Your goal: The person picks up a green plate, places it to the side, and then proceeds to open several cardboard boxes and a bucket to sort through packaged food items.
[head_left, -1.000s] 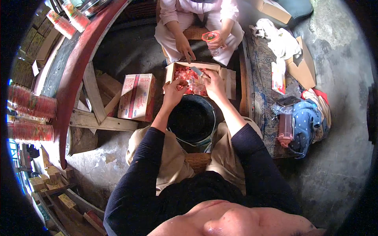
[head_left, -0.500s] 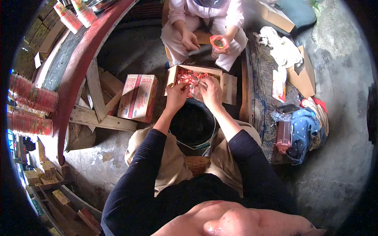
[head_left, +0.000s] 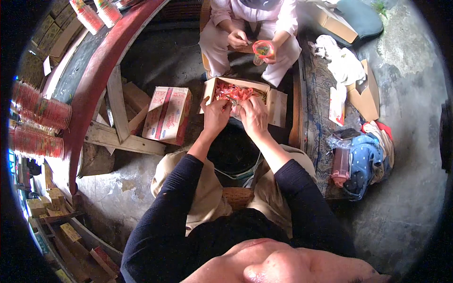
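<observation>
Both bare hands have drawn closer together at the near edge of an open tan cardboard box (head_left: 278, 107) of red plastic pieces (head_left: 231, 90), suggesting finer two-handed work. The right hand (head_left: 255, 116) grasps a small, pale translucent piece (head_left: 235, 111); what the curled left hand (head_left: 216, 117) holds, I can't tell. Opposite, a co-worker's hand (head_left: 237, 39) has withdrawn.

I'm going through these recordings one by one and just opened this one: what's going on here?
The person's left hand and right hand are close together at the near side of an open cardboard box with shiny red material inside. They seem to be handling something small, but what it is can't be made out. A black bucket stands on the near side of the box. Across from them, a seated co-worker holds a red-rimmed clear cup.
</observation>
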`<state>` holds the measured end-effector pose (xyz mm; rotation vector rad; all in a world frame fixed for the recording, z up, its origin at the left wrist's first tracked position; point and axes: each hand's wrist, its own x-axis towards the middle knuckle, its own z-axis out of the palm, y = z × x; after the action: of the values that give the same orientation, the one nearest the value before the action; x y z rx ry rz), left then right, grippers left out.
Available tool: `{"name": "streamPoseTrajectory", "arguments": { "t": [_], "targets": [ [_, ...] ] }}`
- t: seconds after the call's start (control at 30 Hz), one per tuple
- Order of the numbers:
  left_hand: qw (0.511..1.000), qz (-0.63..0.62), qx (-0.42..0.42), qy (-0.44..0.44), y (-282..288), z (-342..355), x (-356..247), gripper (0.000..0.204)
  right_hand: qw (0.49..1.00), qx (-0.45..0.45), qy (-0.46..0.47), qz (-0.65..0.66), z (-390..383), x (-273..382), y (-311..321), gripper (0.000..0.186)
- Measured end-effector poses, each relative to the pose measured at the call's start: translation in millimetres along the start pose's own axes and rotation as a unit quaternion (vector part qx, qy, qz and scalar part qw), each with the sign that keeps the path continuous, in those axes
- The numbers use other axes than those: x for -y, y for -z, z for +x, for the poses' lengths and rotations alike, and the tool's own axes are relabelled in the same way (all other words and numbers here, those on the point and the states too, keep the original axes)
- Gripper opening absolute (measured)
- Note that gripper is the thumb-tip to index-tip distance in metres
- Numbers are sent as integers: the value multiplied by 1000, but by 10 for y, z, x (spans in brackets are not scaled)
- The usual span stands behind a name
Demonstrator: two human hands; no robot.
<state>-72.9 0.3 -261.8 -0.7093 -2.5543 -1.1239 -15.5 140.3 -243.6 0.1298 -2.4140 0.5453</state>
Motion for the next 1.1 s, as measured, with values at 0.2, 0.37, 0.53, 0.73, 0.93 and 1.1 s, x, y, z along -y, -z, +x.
{"name": "streamPoseTrajectory", "arguments": {
  "t": [0.2,0.37,0.53,0.73,0.93,1.1],
  "targets": [
    [999,19,-27,5,-49,-18,28,12,999,-20,-20,38,-1,4,-86,17],
    [999,18,-34,-2,-24,-9,18,10,994,-10,-76,78,11,35,-3,17],
    [1000,25,-14,-4,-2,-7,-40,14,994,-34,-75,68,-1,65,49,16],
    [999,22,-24,-16,-1,-15,-70,13,998,-22,-41,41,1,50,77,16],
    [1000,29,-5,-11,-62,-55,-38,12,1000,-3,-8,-27,5,79,15,15],
    [1000,14,-3,-10,-82,-69,-57,11,999,-22,-3,-25,-5,-31,-177,10]
  ]
}}
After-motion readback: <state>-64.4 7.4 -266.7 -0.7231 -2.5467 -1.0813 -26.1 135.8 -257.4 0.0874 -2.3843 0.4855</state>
